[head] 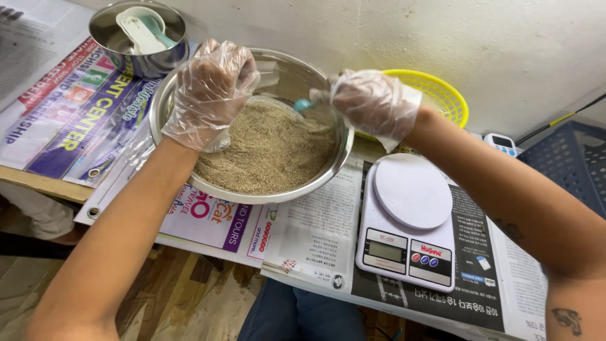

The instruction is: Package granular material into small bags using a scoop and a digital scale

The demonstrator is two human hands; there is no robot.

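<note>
A large steel bowl (pixel 328 165) holds a heap of tan, sandy grain (pixel 268 155). My left hand (pixel 211 91), in a clear plastic glove, reaches over the bowl's left side and grips a small clear cup (pixel 218 142) pressed into the grain. My right hand (pixel 372 101), also gloved, is at the bowl's right rim, closed on the handle of a teal spoon (pixel 303 105) that points into the bowl.
A white digital kitchen scale (pixel 409 221) sits to the right of the bowl on newspapers. A smaller steel bowl (pixel 104 28) with spoons stands at the back left. A yellow basket (pixel 448 98), a small white timer (pixel 503 143) and a blue crate (pixel 568 161) lie to the right.
</note>
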